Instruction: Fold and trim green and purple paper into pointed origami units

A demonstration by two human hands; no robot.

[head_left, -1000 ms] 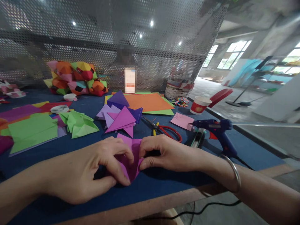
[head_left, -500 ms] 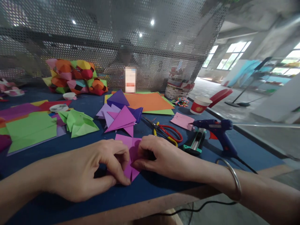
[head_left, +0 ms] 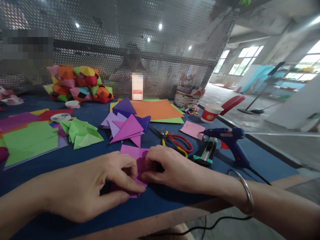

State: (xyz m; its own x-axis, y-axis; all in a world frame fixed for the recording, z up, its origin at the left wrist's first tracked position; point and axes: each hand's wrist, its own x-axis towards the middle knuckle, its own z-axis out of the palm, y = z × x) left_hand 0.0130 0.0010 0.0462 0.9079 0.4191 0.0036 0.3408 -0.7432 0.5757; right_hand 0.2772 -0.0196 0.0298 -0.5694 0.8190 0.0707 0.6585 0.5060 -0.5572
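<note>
A sheet of magenta origami paper with crease lines lies on the blue table in front of me, partly covered by both hands. My left hand is closed on its near left side, index fingertip pressed on the near edge and thumb just below. My right hand pinches the right side, fingers curled and thumb on the paper. Just beyond, folded magenta pieces rest against lilac pieces and a dark purple one. Folded green pieces sit to the left.
To the right are red-and-yellow pliers, a utility knife, a blue glue gun, pink paper and a paper cup. Orange sheets lie behind; green sheets and paper ornaments stand left.
My left index fingertip has slid a little to the right along the paper's near edge. My right hand keeps its pinch. The whole view has shifted slightly.
</note>
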